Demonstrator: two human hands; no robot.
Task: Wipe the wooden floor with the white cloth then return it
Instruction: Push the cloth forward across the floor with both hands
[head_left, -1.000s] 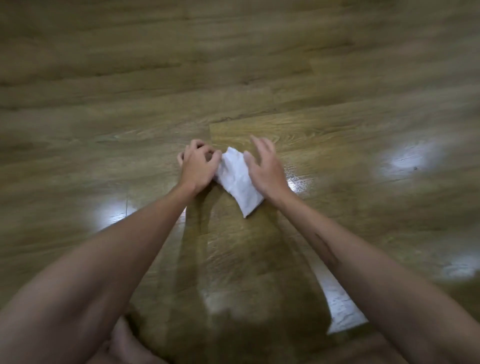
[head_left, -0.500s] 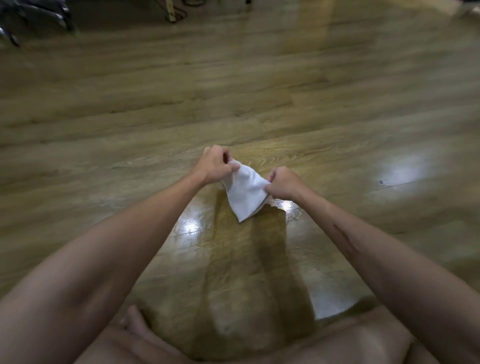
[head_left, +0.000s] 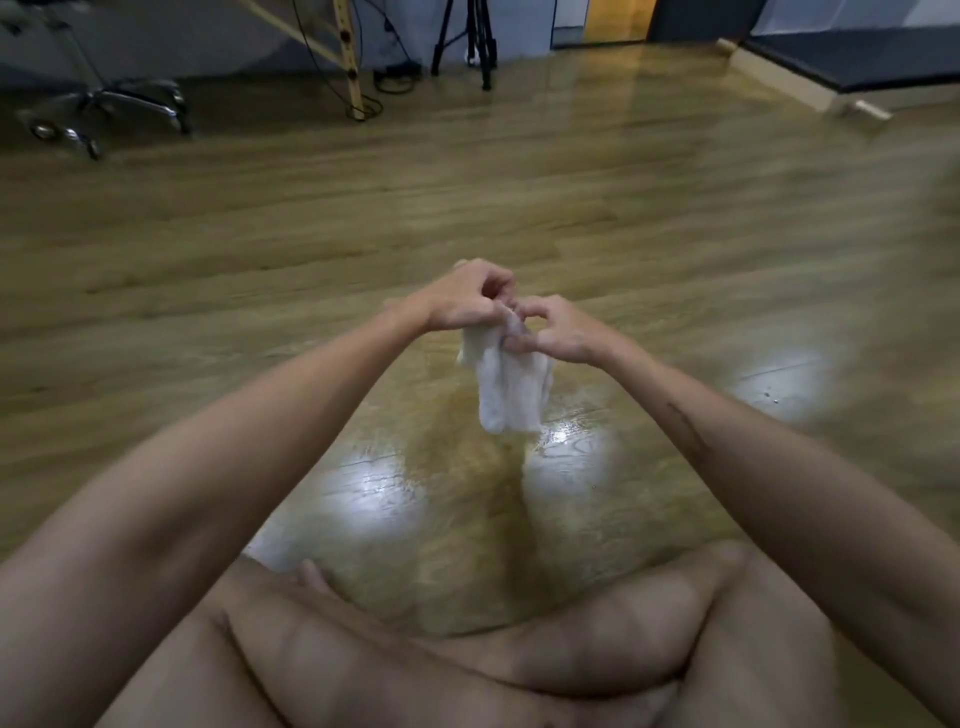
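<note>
Wooden floor (head_left: 675, 234), glossy; above it your left hand (head_left: 462, 301) and right hand (head_left: 558, 332) each pinch the hanging cloth (head_left: 509, 384).

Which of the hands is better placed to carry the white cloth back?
Left, slightly. The left hand grips the crumpled white cloth at its bunched top, while the right hand only pinches its edge.

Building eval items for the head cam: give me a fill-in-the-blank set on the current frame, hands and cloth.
1. The white cloth is pinched at its top by ____ hands.
2. The left hand and right hand hold it ____ the wooden floor, not on it.
3. The cloth hangs ____ from the fingers.

Missing words: both; above; down
</note>
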